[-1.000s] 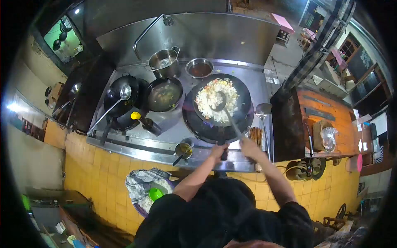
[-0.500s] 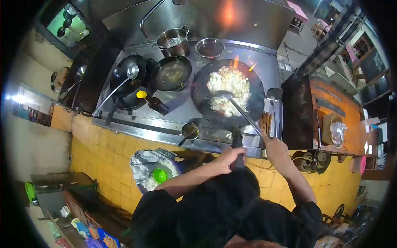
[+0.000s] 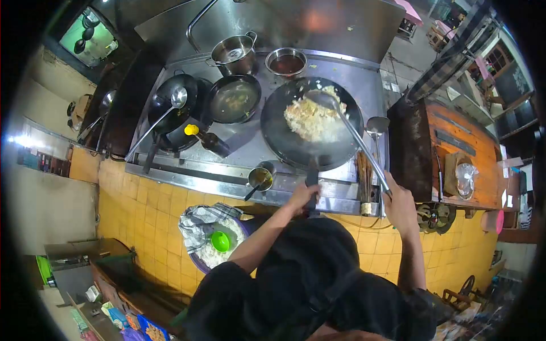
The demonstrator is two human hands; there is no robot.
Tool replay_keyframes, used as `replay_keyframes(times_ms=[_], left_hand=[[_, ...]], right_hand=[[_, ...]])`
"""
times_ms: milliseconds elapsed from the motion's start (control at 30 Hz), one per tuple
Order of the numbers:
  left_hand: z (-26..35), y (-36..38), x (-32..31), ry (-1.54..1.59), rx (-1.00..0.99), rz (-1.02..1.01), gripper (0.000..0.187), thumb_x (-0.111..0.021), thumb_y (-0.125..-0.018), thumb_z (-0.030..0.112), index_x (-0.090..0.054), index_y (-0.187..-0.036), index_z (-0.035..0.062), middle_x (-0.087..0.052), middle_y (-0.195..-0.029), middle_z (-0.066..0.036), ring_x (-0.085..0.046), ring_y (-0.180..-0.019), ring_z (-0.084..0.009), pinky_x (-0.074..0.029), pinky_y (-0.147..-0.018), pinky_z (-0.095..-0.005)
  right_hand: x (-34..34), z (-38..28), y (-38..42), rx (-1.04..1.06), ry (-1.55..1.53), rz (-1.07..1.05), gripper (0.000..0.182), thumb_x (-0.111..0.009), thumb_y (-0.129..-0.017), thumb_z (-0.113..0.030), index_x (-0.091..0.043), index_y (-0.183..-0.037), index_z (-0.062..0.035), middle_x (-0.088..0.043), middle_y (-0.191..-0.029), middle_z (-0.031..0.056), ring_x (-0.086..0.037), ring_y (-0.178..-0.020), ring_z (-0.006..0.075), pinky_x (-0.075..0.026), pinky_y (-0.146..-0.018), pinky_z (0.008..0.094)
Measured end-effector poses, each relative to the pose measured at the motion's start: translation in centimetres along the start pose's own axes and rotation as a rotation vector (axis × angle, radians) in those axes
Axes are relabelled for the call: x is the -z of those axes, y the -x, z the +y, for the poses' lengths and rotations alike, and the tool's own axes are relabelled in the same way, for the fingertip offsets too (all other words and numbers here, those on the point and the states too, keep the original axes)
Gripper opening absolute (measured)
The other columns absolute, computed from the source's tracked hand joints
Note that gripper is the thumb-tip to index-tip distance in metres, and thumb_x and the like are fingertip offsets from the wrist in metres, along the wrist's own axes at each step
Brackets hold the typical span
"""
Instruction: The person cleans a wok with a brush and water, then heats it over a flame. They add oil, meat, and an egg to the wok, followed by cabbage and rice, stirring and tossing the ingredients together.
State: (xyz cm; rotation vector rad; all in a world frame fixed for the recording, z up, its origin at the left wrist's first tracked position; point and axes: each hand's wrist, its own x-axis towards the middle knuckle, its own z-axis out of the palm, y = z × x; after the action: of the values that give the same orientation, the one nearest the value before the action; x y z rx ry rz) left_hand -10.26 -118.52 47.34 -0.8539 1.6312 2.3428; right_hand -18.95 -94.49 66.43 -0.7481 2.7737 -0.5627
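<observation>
My left hand (image 3: 302,197) is closed around the black handle of a large wok (image 3: 278,139) on the steel stove. Fried rice (image 3: 313,120) lies in the wok, with thin steam over it. In my right hand (image 3: 400,204) is the long metal handle of a cooking ladle (image 3: 364,146), gripped near its end. The ladle's round head rests over the far part of the rice, against or just above it; contact is hard to make out.
Left of the wok are a frying pan (image 3: 234,105), a dark bottle with a yellow cap (image 3: 213,143) and a pot (image 3: 233,62). A steel bowl (image 3: 286,52) of reddish liquid stands behind. A small cup (image 3: 263,175) sits near the front edge. A rice tub (image 3: 238,227) is below left.
The ladle head has moved from the near left of the rice to its far side. My left hand and the wok handle have shifted left and forward. The flames behind the wok are gone.
</observation>
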Motion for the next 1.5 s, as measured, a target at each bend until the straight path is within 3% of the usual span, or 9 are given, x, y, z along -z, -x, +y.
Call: replay_keyframes(times_ms=[167,400,467,600,800,1000,1200,1333,1500], left_hand=[[-2.2,-6.9,2.4,0.046,-0.073,-0.026,0.017,-0.063,-0.082,0.013,-0.052,-0.089,0.0040,-0.055,-0.065,-0.003,-0.054,-0.053,-0.0128,-0.047,-0.050,-0.0286],[-1.7,-7.3,2.6,0.070,0.032,-0.002,0.022,-0.067,-0.076,0.007,-0.054,-0.093,0.0014,-0.060,-0.071,-0.007,-0.058,-0.055,-0.0141,-0.050,-0.049,-0.0286],[-2.2,-7.7,2.6,0.181,0.046,0.018,0.023,-0.068,-0.075,0.009,-0.055,-0.093,0.0008,-0.061,-0.073,-0.008,-0.059,-0.058,-0.0148,-0.051,-0.052,-0.0289],[-3.0,-8.5,0.6,0.179,0.155,0.101,0.019,-0.065,-0.080,0.014,-0.054,-0.088,0.0006,-0.061,-0.071,-0.007,-0.056,-0.057,-0.0166,-0.046,-0.046,-0.0314],[11.0,3.7,-3.6,0.834,0.474,-0.322,0.014,-0.058,-0.086,0.013,-0.051,-0.078,0.0032,-0.053,-0.064,-0.007,-0.053,-0.058,-0.0158,-0.047,-0.058,-0.0280],[2.3,3.0,-1.9,0.198,0.176,0.063,0.013,-0.059,-0.078,0.016,-0.056,-0.071,0.0051,-0.055,-0.062,-0.007,-0.055,-0.055,-0.0173,-0.044,-0.054,-0.0303],[5.9,4.0,-2.3,0.342,0.327,-0.207,0.020,-0.059,-0.083,0.018,-0.055,-0.068,0.0048,-0.055,-0.060,-0.007,-0.057,-0.055,-0.0170,-0.048,-0.054,-0.0321],[1.8,0.8,0.8,-0.051,-0.141,-0.143,0.015,-0.059,-0.084,0.015,-0.055,-0.074,0.0044,-0.055,-0.062,-0.006,-0.055,-0.055,-0.0155,-0.047,-0.055,-0.0300],[4.1,7.2,-2.1,0.411,0.372,-0.198,0.013,-0.059,-0.084,0.014,-0.052,-0.081,0.0027,-0.054,-0.063,-0.008,-0.055,-0.053,-0.0176,-0.048,-0.049,-0.0318]], right_hand=[[-21.1,8.4,-8.2,0.130,0.008,0.094,0.033,-0.043,-0.094,-0.026,-0.042,-0.121,-0.0068,-0.057,-0.088,0.0334,-0.057,-0.085,0.0475,-0.046,-0.069,0.0521],[-15.1,2.5,-13.0,-0.220,-0.240,-0.108,0.047,-0.046,-0.092,-0.034,-0.049,-0.108,0.0107,-0.056,-0.099,0.0347,-0.054,-0.096,0.0500,-0.043,-0.087,0.0510],[-21.2,6.9,-12.5,-0.011,0.071,0.246,0.047,-0.046,-0.092,-0.033,-0.050,-0.107,0.0109,-0.057,-0.100,0.0335,-0.054,-0.097,0.0489,-0.043,-0.088,0.0511],[-12.5,3.6,-9.8,-0.117,-0.005,-0.395,0.041,-0.045,-0.092,-0.033,-0.050,-0.108,0.0039,-0.059,-0.095,0.0316,-0.056,-0.094,0.0471,-0.043,-0.084,0.0537],[-0.1,-3.7,-2.7,-0.008,0.375,-0.322,0.030,-0.053,-0.085,-0.025,-0.049,-0.109,-0.0074,-0.061,-0.078,0.0246,-0.061,-0.080,0.0424,-0.049,-0.069,0.0519],[-2.0,-2.0,-1.1,0.067,0.308,-0.227,0.036,-0.052,-0.081,-0.009,-0.044,-0.115,-0.0091,-0.060,-0.075,0.0237,-0.061,-0.071,0.0427,-0.049,-0.062,0.0514],[-6.3,-0.7,-0.5,0.032,0.363,-0.201,0.045,-0.044,-0.084,-0.005,-0.040,-0.130,-0.0060,-0.064,-0.079,0.0202,-0.065,-0.070,0.0362,-0.054,-0.061,0.0436],[-10.1,3.3,-1.5,-0.019,0.410,-0.037,0.048,-0.044,-0.084,-0.007,-0.039,-0.132,-0.0079,-0.063,-0.078,0.0203,-0.065,-0.070,0.0360,-0.054,-0.061,0.0440],[-2.2,2.2,-1.5,-0.039,0.232,0.036,0.041,-0.052,-0.084,-0.014,-0.048,-0.124,-0.0123,-0.062,-0.081,0.0218,-0.063,-0.073,0.0388,-0.051,-0.063,0.0465]])
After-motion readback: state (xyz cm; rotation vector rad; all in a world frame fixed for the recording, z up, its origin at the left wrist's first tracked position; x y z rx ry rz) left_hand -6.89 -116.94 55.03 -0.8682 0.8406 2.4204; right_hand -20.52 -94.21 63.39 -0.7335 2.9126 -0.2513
